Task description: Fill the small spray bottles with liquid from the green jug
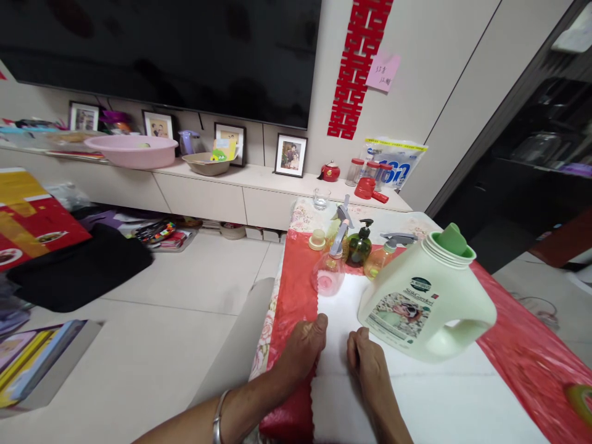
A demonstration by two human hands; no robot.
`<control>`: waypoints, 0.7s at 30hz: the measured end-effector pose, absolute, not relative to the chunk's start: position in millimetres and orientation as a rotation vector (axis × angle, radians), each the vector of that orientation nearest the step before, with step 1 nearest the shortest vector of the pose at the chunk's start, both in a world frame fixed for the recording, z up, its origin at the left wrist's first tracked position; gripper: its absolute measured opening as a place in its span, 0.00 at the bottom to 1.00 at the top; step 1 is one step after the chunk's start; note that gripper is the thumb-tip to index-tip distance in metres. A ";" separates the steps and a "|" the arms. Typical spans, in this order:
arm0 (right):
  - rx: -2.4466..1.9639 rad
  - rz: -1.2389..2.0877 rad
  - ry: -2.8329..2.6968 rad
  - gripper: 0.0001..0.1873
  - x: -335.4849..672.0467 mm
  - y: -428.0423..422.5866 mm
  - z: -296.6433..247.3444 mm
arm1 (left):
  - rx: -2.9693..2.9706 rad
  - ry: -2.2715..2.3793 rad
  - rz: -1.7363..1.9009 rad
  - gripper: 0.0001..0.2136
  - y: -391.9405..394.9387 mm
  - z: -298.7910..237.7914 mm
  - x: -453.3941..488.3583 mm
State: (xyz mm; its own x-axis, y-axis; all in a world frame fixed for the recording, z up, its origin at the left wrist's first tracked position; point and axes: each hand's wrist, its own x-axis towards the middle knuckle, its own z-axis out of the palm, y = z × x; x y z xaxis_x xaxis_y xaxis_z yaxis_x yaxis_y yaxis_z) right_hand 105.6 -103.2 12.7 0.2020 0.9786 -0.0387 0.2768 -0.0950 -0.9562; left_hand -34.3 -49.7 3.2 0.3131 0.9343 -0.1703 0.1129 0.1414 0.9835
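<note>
Jug stands beside the right hand, left hand near the bench's left edge; both hands fisted, any contents hidden.

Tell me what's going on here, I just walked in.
A person has their left hand and right hand loosely curled above a white sheet on the table; nothing shows in either. A pale green jug stands upright just beyond the right hand, with a green piece in its mouth. Past the hands stand a pink spray bottle and a dark pump bottle.
</note>
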 end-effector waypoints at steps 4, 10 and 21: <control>-1.561 0.954 -1.239 0.43 106.2 -102.5 11.7 | 1.281 1.084 0.807 0.33 -49.9 0.5 -34.3; -1.562 0.973 -1.244 0.43 107.2 -102.1 9.2 | 1.279 1.072 0.800 0.33 -49.4 -2.5 -33.0; -1.576 1.020 -1.283 0.44 113.3 -97.9 3.3 | 1.291 1.085 0.736 0.35 -51.9 2.0 -33.8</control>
